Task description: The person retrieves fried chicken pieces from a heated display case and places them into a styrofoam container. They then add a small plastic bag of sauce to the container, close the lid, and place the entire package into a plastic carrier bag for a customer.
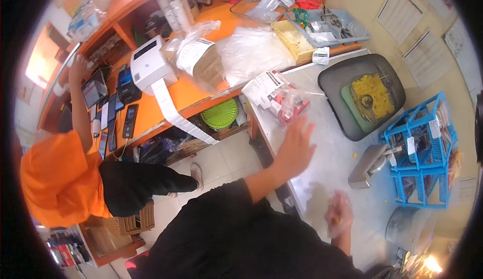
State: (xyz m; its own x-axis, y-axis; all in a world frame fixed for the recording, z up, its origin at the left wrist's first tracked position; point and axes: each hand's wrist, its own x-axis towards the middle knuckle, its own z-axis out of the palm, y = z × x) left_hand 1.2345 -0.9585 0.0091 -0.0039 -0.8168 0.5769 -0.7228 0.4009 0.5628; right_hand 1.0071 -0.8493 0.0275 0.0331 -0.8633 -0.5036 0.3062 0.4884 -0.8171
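My left hand (pixel 296 149) is over the edge of the metal worktop (pixel 324 166), fingers spread and nothing seen in it. Just beyond its fingertips lies a clear plastic bag of red packets (pixel 288 105) with a printed slip (pixel 264 88). Closer to my body is my right hand (pixel 339 213), blurred, with clear plastic around it; whether this is a glove or a held bag, I cannot tell. A dark tray (pixel 336 101) farther along the worktop carries a clear container of yellow food (pixel 371 90) with a spoon in it. A metal tape dispenser or similar device (pixel 368 167) stands to the right.
Blue plastic racks (pixel 419 154) stand against the wall. The orange counter (pixel 151 117) holds a label printer (pixel 151 62), phones (pixel 130 120), a bagged brown package (pixel 203 62) and plastic bags (pixel 253 52). A person in orange (pixel 62 177) works at its left end.
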